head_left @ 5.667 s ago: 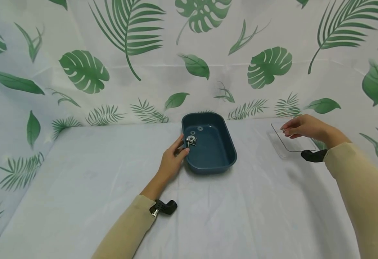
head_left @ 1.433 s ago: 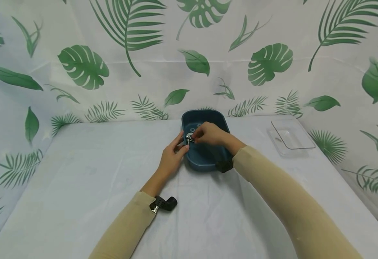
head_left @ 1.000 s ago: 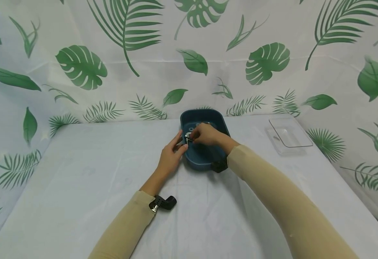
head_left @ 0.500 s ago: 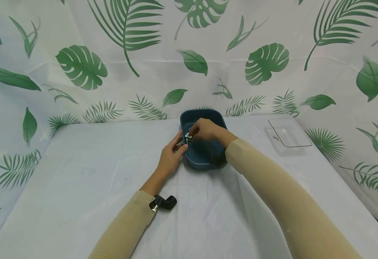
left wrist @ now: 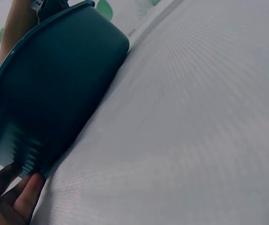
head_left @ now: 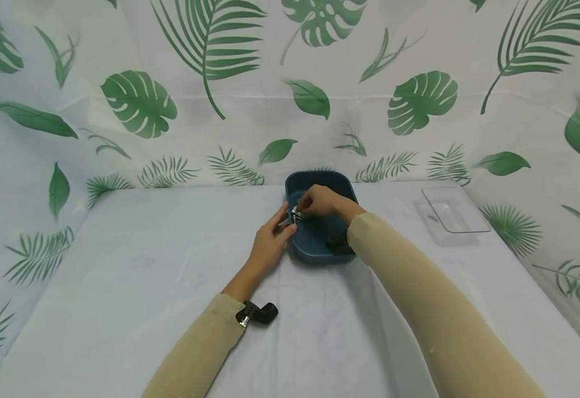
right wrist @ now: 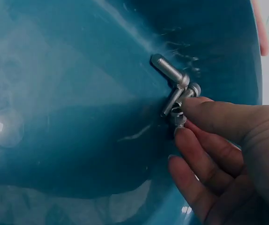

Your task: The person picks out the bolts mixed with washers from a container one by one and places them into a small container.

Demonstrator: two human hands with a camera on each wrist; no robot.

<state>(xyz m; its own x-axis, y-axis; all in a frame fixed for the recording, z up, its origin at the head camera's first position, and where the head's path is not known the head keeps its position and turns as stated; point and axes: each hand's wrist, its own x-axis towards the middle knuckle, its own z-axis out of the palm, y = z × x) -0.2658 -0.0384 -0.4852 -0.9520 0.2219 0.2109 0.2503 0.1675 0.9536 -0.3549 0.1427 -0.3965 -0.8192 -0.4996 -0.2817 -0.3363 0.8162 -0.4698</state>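
A dark blue plastic bin [head_left: 320,257] stands on the white-covered table. My left hand [head_left: 270,240] grips its left side, thumb at the rim and fingers against the outer wall [left wrist: 59,79]. My right hand [head_left: 320,200] reaches inside, over a small heap of silver bolts [head_left: 296,214] by the left wall. In the right wrist view, thumb and fingertips pinch a small silver fastener [right wrist: 177,117], perhaps a nut; its exact kind is partly hidden. Beside it lie a thick bolt [right wrist: 167,68] and a thinner bolt [right wrist: 173,101], touching each other. The right hand covers part of the bin floor.
A clear plastic box [head_left: 456,231] stands at the right, with a small object [head_left: 433,219] too blurred to name inside. A leaf-print cloth [head_left: 240,127] hangs behind the table. A black wrist camera [head_left: 262,314] sits on the left wrist.
My right hand has gone from above the clear box leftward into the blue bin, then shifted slightly among the bolts. The small object in the clear box shows now. My left hand stays at the bin.
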